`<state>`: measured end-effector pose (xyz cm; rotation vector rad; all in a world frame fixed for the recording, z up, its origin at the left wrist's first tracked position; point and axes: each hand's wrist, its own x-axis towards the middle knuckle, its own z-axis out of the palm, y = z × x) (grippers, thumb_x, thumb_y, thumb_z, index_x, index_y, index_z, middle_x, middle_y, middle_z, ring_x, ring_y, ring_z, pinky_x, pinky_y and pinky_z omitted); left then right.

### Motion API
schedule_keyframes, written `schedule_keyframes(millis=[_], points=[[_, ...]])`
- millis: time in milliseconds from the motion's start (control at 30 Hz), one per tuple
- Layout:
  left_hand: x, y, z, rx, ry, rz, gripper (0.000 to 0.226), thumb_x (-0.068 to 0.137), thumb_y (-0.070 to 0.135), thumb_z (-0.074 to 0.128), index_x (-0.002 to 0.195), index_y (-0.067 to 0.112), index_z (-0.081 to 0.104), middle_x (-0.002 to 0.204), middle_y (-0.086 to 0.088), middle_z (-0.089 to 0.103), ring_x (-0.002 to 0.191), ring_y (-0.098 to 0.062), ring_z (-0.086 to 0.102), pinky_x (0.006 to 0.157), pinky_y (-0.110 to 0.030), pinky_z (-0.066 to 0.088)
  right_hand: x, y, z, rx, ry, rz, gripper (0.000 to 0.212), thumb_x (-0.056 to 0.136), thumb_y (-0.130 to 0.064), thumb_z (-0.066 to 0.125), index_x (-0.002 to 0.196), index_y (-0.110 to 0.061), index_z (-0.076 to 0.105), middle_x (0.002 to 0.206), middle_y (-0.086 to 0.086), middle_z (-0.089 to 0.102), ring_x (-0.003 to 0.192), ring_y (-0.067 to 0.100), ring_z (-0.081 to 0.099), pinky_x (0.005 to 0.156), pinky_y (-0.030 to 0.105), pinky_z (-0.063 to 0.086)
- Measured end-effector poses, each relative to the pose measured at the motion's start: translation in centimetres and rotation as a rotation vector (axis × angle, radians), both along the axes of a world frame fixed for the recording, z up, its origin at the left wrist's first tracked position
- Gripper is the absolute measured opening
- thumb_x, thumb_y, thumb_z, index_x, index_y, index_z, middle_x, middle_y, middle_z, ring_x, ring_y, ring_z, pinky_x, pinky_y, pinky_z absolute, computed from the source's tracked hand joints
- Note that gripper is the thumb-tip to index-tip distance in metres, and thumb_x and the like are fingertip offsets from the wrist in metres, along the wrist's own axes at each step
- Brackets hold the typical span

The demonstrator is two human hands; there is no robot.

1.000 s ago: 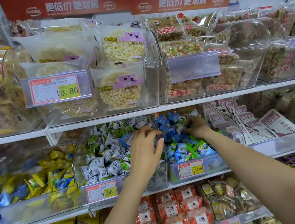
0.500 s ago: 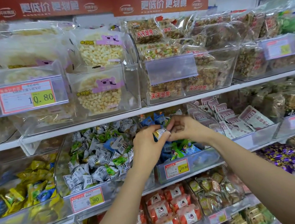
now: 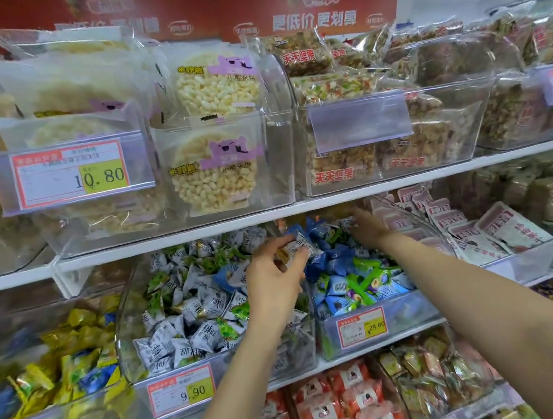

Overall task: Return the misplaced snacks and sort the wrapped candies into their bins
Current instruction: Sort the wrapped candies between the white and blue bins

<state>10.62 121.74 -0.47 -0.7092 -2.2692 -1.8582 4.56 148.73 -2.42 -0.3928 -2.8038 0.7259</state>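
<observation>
A: What sits nearest?

B: Lowest in view are orange-red packets (image 3: 325,407) on the shelf below. Just above them, 2 clear bins stand side by side. The left bin (image 3: 128,329) carries a 9.90 tag (image 3: 182,390) and is heaped with grey-white candies (image 3: 191,322), pillow-shaped with dark printed characters, some with green on the wrapper. The right bin (image 3: 410,311) carries a 29.80 tag (image 3: 362,327) and holds blue candies (image 3: 336,264) with green bar-shaped ones mixed in.

A: And the hands?

B: The left hand (image 3: 274,278) hovers over the divide between the 2 bins. Its thumb and curled fingers pinch the held candies (image 3: 300,246). The front one is a grey-white wrapper with dark print, and something yellowish is tucked behind it that I cannot make out.

A: The other?

B: The right hand (image 3: 368,229) reaches deeper, to the back of the right bin, just under the edge of the shelf above. Its fingers bend down onto the wrappers there. I cannot tell whether they grip one or only touch.

A: Beyond that?

B: On the upper shelf, round rice cakes (image 3: 219,171) with purple bear labels stand in clear tubs, with nut bars (image 3: 342,164) beside them. A red banner (image 3: 280,9) runs across the top.
</observation>
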Motion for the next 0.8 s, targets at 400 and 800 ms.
schedule_keyframes(millis=[400, 800], points=[[-1.0, 0.0, -0.2, -0.001, -0.010, -0.007, 0.027, 0.089, 0.033, 0.066, 0.114, 0.027, 0.063, 0.083, -0.011, 0.066, 0.047, -0.017, 0.058, 0.053, -0.032, 0.052, 0.1, -0.5, -0.8, 0.114, -0.048, -0.163, 0.029, 0.085, -0.016, 0.069, 0.110, -0.005, 0.059, 0.143, 0.022, 0.028, 0.119, 0.040, 0.048, 0.101, 0.036, 0.042], [0.2, 0.7, 1.2, -0.169, 0.189, 0.071, 0.022, 0.091, 0.018, 0.056, 0.110, 0.029, 0.058, 0.088, -0.008, 0.064, 0.054, -0.018, 0.053, 0.052, -0.030, 0.043, 6.2, -2.9, 2.9, -0.462, 0.169, -0.015, 0.021, 0.091, -0.035, 0.061, 0.080, -0.017, 0.064, 0.066, -0.004, 0.057, 0.062, 0.012, 0.052, 0.059, 0.027, 0.038]])
